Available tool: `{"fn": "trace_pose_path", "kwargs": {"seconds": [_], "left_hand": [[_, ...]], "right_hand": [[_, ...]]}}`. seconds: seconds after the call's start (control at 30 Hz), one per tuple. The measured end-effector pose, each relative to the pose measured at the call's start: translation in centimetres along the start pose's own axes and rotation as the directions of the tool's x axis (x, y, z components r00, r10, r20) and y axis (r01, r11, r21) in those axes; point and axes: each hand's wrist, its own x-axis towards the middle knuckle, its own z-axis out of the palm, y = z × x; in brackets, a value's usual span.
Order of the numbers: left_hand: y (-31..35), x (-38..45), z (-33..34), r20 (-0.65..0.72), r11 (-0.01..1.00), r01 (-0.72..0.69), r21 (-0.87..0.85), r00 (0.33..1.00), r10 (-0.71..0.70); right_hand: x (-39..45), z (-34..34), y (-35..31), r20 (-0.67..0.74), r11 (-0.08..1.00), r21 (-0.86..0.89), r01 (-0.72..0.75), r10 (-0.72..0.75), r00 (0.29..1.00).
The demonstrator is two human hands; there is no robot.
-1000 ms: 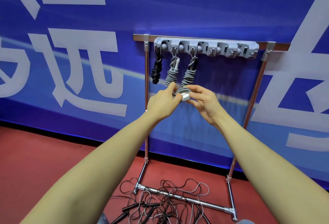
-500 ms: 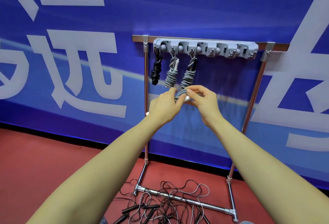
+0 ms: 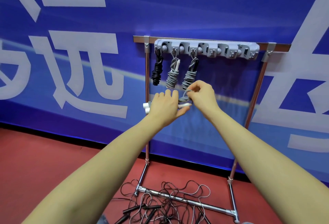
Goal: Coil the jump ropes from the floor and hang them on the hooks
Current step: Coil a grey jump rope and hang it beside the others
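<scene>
Centre frame, just below the hook rail (image 3: 206,49), our left hand (image 3: 164,107) grips the white handles while our right hand (image 3: 202,95) pinches the loop of the grey jump rope (image 3: 185,97), light, floppy cord we judge best held at its wrapped middle.

A blue banner wall (image 3: 178,1) with large pale characters fills the view from nine through three o'clock. Below it, toward six o'clock, a red floor (image 3: 44,161) meets the wall along a dark baseboard (image 3: 106,141).
</scene>
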Motion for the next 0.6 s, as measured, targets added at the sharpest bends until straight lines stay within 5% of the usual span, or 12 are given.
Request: {"fn": "trace_pose_path", "kwargs": {"seconds": [0.07, 0.17, 0.43, 0.6], "left_hand": [[0.3, -0.2, 0.4, 0.132, 0.998, 0.03, -0.051, 0.991, -0.023], [1.1, -0.1, -0.1, 0.243, 0.948, 0.16, -0.274, 0.966, -0.093], [1.9, 0.7, -1.2, 0.299, 0.765, 0.354, -0.538, 0.929, -0.22], [1.8, 0.4, -0.8, 0.307, 0.818, 0.323, -0.476, 0.933, -0.19]], "right_hand": [[0.0, 0.1, 0.3, -0.063, 0.966, -0.211, 0.15, -0.167, 0.984], [-0.5, 0.2, 0.3, -0.121, 0.944, -0.227, 0.238, -0.27, 0.955], [-1.2, 0.3, -0.4, -0.22, 0.957, -0.093, 0.276, -0.29, 0.931], [-0.4, 0.2, 0.4, -0.305, 0.987, -0.051, 0.152, -0.161, 0.939]]}}
